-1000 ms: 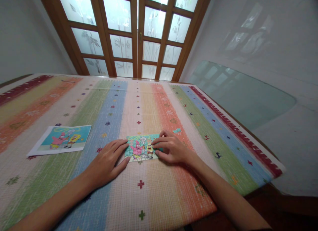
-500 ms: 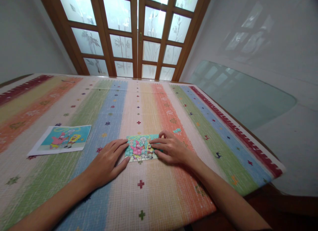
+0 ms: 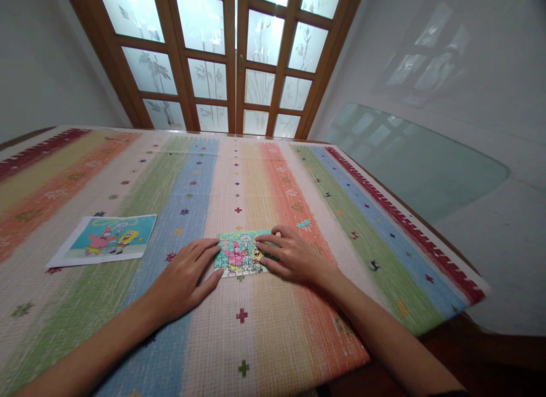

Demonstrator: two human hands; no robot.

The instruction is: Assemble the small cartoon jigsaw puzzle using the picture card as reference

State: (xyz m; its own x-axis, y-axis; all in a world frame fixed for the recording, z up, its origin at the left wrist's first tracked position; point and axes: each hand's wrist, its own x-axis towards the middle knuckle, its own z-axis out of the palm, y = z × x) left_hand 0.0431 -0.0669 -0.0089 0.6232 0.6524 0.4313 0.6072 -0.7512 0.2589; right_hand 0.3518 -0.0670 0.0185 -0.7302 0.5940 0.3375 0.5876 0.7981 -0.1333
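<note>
A small cartoon jigsaw puzzle lies assembled on the striped tablecloth. My left hand rests flat on the cloth, fingers stretched out, with its fingertips against the puzzle's left edge. My right hand lies over the puzzle's right part, fingers extended and pressing on the pieces. One loose teal piece sits on the cloth just beyond my right hand.
A printed reference picture of the same cartoon lies at the left. The table's right edge runs diagonally, with a glass sheet leaning on the wall beyond it. A wooden glazed door stands behind the table.
My right hand's fingers have slid a little leftward over the puzzle. The left hand and the puzzle have stayed in place.
</note>
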